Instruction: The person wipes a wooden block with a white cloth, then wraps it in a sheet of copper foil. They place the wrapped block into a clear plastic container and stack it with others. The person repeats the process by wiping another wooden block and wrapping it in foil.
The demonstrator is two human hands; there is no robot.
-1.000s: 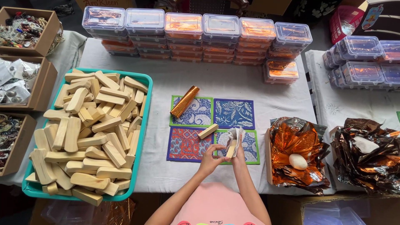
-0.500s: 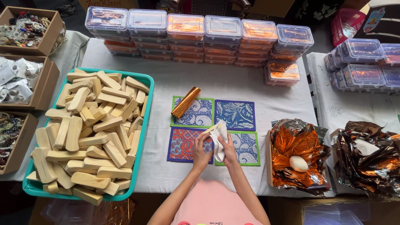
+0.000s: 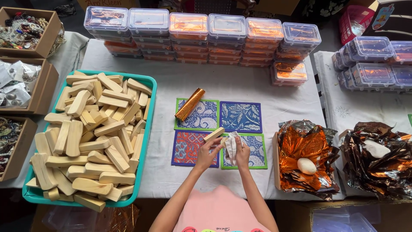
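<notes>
- Both hands meet over the lower patterned mats: the left hand (image 3: 209, 151) pinches one end of a pale wooden block (image 3: 214, 134), fingers closed around it, and the block angles up and away from the body.
- Closed on a crumpled white cloth (image 3: 231, 145), the right hand (image 3: 243, 151) presses it against the block's near end.
- To do this well, I judge the left grip should stay firm near the end so the cloth can travel the block's full length, turning it to reach each face.
- Four patterned mats (image 3: 240, 116) lie in a square beneath the hands; a roll of copper foil (image 3: 190, 104) rests across the upper left one.
- Left of them, a teal tray (image 3: 148, 112) is heaped with more wooden blocks (image 3: 92, 137).
- Right of them, crumpled copper foil sheets (image 3: 304, 146) hold a white egg-shaped piece (image 3: 306, 166).
- A white tablecloth (image 3: 240, 88) covers the table; stacks of clear lidded boxes (image 3: 227, 30) line its far edge.
- Cardboard boxes of trinkets (image 3: 26, 28) sit at far left.
</notes>
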